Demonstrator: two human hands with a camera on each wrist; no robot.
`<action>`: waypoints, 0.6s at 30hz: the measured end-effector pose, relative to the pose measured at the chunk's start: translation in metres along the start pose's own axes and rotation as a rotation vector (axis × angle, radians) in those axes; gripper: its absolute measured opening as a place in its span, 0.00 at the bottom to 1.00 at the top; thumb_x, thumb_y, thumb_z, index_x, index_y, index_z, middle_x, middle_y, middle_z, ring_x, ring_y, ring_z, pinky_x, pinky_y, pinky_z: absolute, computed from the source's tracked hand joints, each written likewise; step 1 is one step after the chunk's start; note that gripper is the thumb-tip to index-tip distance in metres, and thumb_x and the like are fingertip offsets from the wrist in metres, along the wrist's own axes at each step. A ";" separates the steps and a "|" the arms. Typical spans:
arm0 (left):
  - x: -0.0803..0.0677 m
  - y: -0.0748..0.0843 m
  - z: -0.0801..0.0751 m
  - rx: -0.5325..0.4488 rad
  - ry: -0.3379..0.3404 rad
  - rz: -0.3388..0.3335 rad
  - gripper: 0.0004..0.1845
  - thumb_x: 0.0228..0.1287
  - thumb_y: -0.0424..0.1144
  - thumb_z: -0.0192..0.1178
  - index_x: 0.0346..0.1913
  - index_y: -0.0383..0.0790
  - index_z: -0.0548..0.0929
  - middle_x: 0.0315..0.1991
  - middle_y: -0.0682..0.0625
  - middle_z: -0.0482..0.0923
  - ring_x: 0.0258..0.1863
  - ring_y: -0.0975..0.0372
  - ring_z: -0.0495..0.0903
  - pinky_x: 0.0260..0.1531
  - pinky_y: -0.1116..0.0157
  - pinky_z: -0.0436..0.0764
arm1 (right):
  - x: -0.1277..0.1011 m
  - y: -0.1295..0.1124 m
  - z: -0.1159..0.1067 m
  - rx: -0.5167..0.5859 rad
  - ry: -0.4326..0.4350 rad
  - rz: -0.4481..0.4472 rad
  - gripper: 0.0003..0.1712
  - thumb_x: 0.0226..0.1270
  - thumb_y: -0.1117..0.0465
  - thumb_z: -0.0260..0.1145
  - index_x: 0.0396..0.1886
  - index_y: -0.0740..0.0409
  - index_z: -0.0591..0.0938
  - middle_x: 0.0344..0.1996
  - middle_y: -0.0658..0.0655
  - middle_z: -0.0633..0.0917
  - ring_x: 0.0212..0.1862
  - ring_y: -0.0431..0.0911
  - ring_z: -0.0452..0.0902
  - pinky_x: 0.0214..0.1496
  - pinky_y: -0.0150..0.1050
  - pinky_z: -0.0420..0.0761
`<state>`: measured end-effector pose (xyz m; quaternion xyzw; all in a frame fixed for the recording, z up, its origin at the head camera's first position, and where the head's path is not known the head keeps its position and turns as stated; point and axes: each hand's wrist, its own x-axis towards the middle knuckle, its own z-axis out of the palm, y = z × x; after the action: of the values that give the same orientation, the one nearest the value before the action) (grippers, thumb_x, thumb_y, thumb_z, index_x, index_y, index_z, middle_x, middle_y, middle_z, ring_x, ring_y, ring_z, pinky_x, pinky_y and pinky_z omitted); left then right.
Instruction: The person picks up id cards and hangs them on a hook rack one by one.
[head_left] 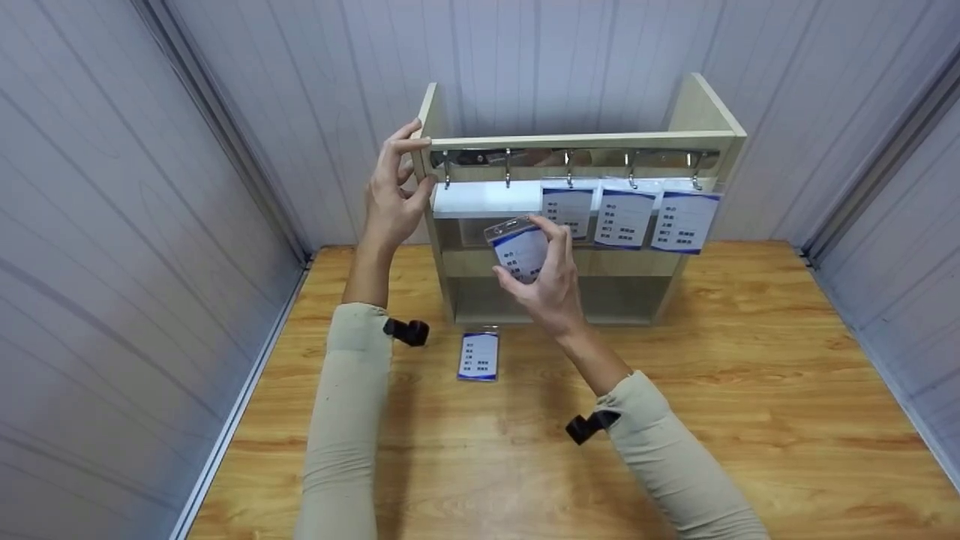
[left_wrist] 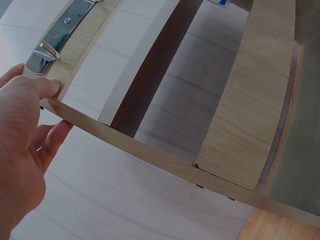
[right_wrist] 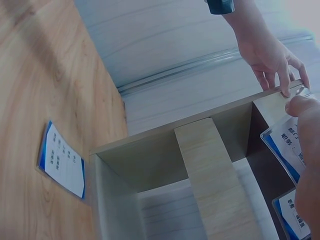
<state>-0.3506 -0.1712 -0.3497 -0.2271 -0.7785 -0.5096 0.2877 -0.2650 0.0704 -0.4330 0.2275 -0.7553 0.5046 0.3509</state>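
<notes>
My left hand (head_left: 391, 196) clamps fingers on the wooden rack (head_left: 705, 112); my right hand (head_left: 551, 279) pinches a blue-bordered badge (head_left: 517, 247), print unreadable, another badge on the table (head_left: 478, 355) at 7 o'clock.

we see our left hand (left_wrist: 22, 145) gripping the rack's (left_wrist: 150, 155) thin side edge, thumb on top; a metal hook (left_wrist: 47, 51) sits near it, perhaps on a plate.

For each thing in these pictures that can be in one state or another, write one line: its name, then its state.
Left hand: grips the rack's left top corner.
Right hand: pinches a badge card.
Held badge card: tilted, off the hooks.
Wooden rack: upright on the table.
Three hung badge cards: on hooks.
Table badge card: lying flat.
</notes>
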 end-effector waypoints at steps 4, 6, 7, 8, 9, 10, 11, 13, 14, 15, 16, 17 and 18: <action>0.000 0.000 0.001 0.011 0.006 0.001 0.24 0.75 0.26 0.64 0.72 0.38 0.79 0.87 0.43 0.68 0.85 0.47 0.74 0.61 0.42 0.93 | 0.005 0.000 0.002 -0.002 0.020 -0.008 0.50 0.58 0.66 0.86 0.75 0.69 0.67 0.65 0.75 0.76 0.64 0.67 0.80 0.65 0.59 0.91; 0.000 -0.001 0.001 0.007 0.006 -0.002 0.24 0.75 0.26 0.64 0.71 0.38 0.79 0.87 0.44 0.69 0.84 0.47 0.74 0.60 0.42 0.94 | 0.007 0.000 0.004 -0.004 0.036 -0.009 0.49 0.59 0.65 0.85 0.74 0.70 0.67 0.66 0.75 0.76 0.66 0.67 0.80 0.67 0.60 0.90; 0.000 0.000 0.001 0.005 0.007 -0.003 0.24 0.75 0.26 0.64 0.71 0.38 0.79 0.87 0.44 0.69 0.84 0.47 0.75 0.59 0.42 0.94 | 0.009 0.001 0.005 -0.005 0.044 -0.008 0.49 0.59 0.65 0.85 0.74 0.69 0.68 0.66 0.75 0.77 0.66 0.68 0.80 0.67 0.59 0.90; 0.000 -0.001 0.002 0.002 0.008 -0.003 0.24 0.75 0.26 0.64 0.71 0.38 0.79 0.87 0.44 0.69 0.84 0.48 0.75 0.59 0.42 0.94 | 0.011 0.001 0.005 -0.004 0.052 -0.005 0.48 0.59 0.65 0.85 0.74 0.69 0.68 0.66 0.75 0.77 0.67 0.68 0.80 0.68 0.60 0.89; 0.000 0.000 0.002 -0.001 0.008 -0.002 0.24 0.75 0.26 0.64 0.71 0.38 0.79 0.87 0.45 0.69 0.83 0.48 0.75 0.58 0.42 0.94 | 0.013 0.002 0.006 -0.004 0.059 -0.001 0.48 0.59 0.65 0.85 0.74 0.69 0.68 0.67 0.75 0.77 0.67 0.68 0.80 0.68 0.60 0.89; 0.000 0.000 0.001 -0.003 0.009 -0.001 0.24 0.75 0.26 0.64 0.71 0.39 0.79 0.87 0.45 0.69 0.83 0.49 0.75 0.58 0.42 0.94 | 0.015 0.002 0.007 -0.004 0.065 0.005 0.48 0.59 0.65 0.85 0.73 0.69 0.68 0.67 0.75 0.77 0.67 0.68 0.80 0.67 0.60 0.89; 0.000 0.000 0.001 -0.004 0.010 0.002 0.24 0.75 0.26 0.64 0.71 0.39 0.80 0.87 0.45 0.70 0.84 0.50 0.75 0.59 0.43 0.94 | 0.017 0.002 0.008 -0.005 0.070 0.012 0.48 0.59 0.65 0.85 0.73 0.69 0.68 0.68 0.75 0.77 0.68 0.68 0.80 0.67 0.60 0.89; 0.001 0.000 0.001 0.002 0.014 0.005 0.24 0.75 0.26 0.65 0.71 0.39 0.80 0.87 0.45 0.70 0.85 0.51 0.74 0.62 0.43 0.93 | 0.020 0.002 0.009 -0.008 0.073 0.028 0.48 0.59 0.65 0.85 0.74 0.68 0.68 0.69 0.75 0.77 0.68 0.68 0.80 0.67 0.59 0.89; 0.001 0.000 0.001 0.004 0.015 0.005 0.24 0.74 0.26 0.65 0.71 0.39 0.80 0.87 0.45 0.70 0.85 0.52 0.73 0.63 0.44 0.93 | 0.022 0.002 0.009 -0.009 0.073 0.034 0.48 0.59 0.65 0.85 0.74 0.68 0.68 0.69 0.75 0.77 0.68 0.68 0.80 0.68 0.59 0.89; 0.001 -0.001 0.001 0.007 0.015 0.005 0.24 0.75 0.26 0.65 0.71 0.38 0.80 0.87 0.45 0.70 0.85 0.52 0.73 0.63 0.44 0.93 | 0.023 0.002 0.009 -0.011 0.073 0.040 0.48 0.59 0.64 0.85 0.74 0.69 0.68 0.69 0.75 0.77 0.68 0.67 0.80 0.67 0.59 0.89; 0.001 -0.001 0.001 0.009 0.016 0.004 0.24 0.74 0.26 0.65 0.71 0.39 0.80 0.87 0.45 0.70 0.85 0.52 0.72 0.65 0.44 0.92 | 0.025 0.002 0.010 -0.013 0.073 0.045 0.48 0.60 0.64 0.85 0.74 0.69 0.68 0.69 0.75 0.77 0.67 0.67 0.80 0.67 0.59 0.89; 0.001 -0.001 0.001 0.009 0.016 0.003 0.24 0.75 0.26 0.65 0.71 0.38 0.80 0.87 0.45 0.70 0.86 0.52 0.72 0.66 0.44 0.91 | 0.027 0.001 0.010 -0.016 0.074 0.048 0.48 0.60 0.64 0.85 0.74 0.69 0.68 0.70 0.74 0.77 0.66 0.66 0.81 0.67 0.58 0.89; 0.001 -0.001 0.001 0.006 0.017 0.000 0.24 0.75 0.26 0.65 0.71 0.39 0.80 0.87 0.45 0.70 0.86 0.52 0.72 0.66 0.44 0.91 | 0.029 0.000 0.010 -0.019 0.075 0.052 0.48 0.60 0.64 0.85 0.74 0.69 0.68 0.69 0.74 0.78 0.66 0.66 0.81 0.66 0.57 0.89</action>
<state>-0.3522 -0.1701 -0.3499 -0.2219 -0.7777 -0.5090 0.2948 -0.2870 0.0618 -0.4139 0.1857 -0.7519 0.5146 0.3678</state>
